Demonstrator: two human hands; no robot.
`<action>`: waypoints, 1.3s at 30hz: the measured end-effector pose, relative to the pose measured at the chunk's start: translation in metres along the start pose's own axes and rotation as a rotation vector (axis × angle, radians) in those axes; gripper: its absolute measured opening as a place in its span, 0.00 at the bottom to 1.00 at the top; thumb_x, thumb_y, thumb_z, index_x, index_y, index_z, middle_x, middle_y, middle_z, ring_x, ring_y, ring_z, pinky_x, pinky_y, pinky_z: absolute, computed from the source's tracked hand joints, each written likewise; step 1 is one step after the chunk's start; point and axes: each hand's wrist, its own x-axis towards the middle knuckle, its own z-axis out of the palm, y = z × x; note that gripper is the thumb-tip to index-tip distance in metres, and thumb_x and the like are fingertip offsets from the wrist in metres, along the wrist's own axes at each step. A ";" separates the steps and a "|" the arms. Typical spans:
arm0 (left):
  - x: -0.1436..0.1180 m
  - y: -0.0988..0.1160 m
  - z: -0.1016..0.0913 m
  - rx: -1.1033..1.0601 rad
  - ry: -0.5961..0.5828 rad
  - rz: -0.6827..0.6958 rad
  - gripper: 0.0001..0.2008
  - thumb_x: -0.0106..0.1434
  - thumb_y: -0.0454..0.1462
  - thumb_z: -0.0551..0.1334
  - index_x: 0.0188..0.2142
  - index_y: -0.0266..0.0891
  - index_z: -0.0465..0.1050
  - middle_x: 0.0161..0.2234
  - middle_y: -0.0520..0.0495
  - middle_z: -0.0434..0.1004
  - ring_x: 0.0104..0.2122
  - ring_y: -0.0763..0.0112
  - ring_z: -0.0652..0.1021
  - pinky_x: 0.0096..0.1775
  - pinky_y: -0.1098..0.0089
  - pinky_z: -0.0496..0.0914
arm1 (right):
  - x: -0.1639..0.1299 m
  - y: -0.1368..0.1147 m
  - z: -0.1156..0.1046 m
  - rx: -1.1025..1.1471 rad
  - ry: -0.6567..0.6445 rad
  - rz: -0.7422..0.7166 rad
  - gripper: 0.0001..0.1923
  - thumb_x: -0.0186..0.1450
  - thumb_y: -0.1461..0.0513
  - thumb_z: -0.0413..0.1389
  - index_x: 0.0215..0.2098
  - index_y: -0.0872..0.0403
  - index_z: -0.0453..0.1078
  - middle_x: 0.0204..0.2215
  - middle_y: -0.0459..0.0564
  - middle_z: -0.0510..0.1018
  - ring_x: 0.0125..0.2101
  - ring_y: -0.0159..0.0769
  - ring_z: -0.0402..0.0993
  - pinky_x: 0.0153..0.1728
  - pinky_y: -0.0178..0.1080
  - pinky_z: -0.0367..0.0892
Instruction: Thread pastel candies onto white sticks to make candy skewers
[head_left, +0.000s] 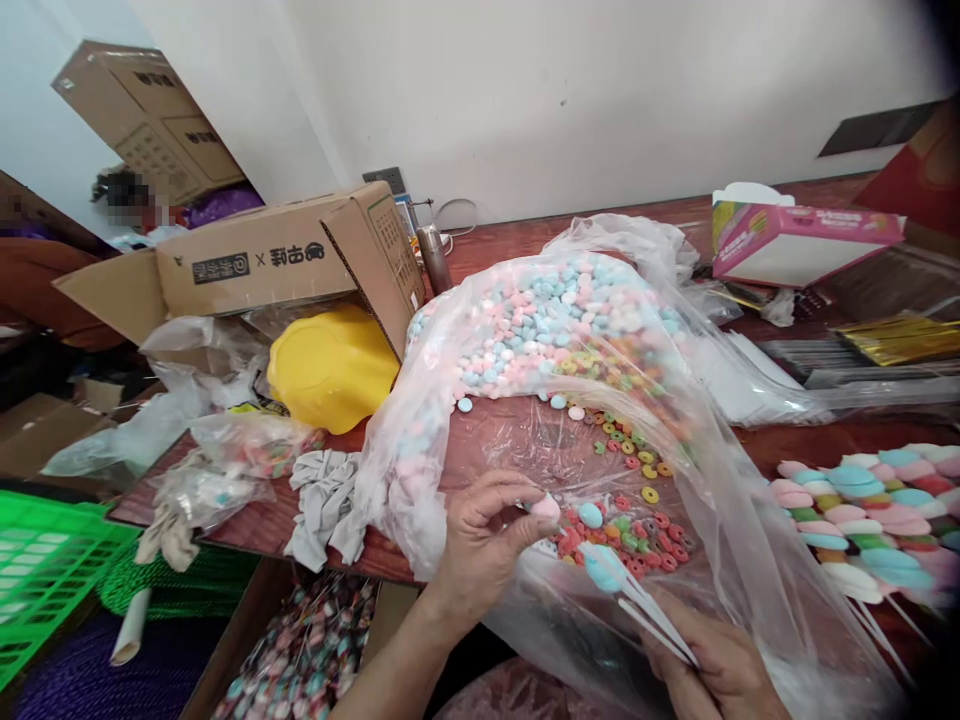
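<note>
Head view: the left hand pinches a small pink marshmallow near white sticks gripped by the right hand. It looks pale and rounded — a blue marshmallow tips the sticks.

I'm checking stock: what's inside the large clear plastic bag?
The plastic bag holds pale blue, pink and white sweets, plus multicoloured rings. Whatever lies beneath the top layer is covered.

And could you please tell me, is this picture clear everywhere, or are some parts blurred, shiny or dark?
In the head view, the green plastic crate at the left edge looks smeared; in the head view, whitish glare streaks the clear plastic bag; in the head view, the right-hand corners fall to black, while the left hand looks fairly sharp.
</note>
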 end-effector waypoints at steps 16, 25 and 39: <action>-0.002 -0.003 0.009 0.238 0.051 0.328 0.13 0.60 0.28 0.69 0.42 0.46 0.81 0.35 0.49 0.85 0.34 0.69 0.82 0.40 0.68 0.77 | -0.010 0.000 0.020 0.021 0.061 -0.019 0.18 0.66 0.60 0.55 0.52 0.49 0.79 0.37 0.54 0.86 0.35 0.45 0.84 0.38 0.39 0.79; -0.002 0.002 0.013 0.369 0.005 0.502 0.14 0.62 0.23 0.64 0.42 0.40 0.79 0.33 0.47 0.83 0.33 0.71 0.81 0.37 0.71 0.76 | -0.005 -0.013 0.026 0.098 0.073 -0.047 0.15 0.69 0.61 0.54 0.50 0.50 0.80 0.33 0.52 0.85 0.36 0.43 0.84 0.38 0.36 0.79; -0.001 -0.001 0.004 -0.139 -0.018 0.001 0.22 0.55 0.31 0.73 0.50 0.47 0.80 0.39 0.51 0.74 0.38 0.75 0.78 0.39 0.76 0.76 | 0.016 -0.020 0.004 -0.018 0.099 -0.092 0.22 0.64 0.71 0.50 0.52 0.52 0.76 0.23 0.43 0.81 0.17 0.30 0.75 0.20 0.30 0.70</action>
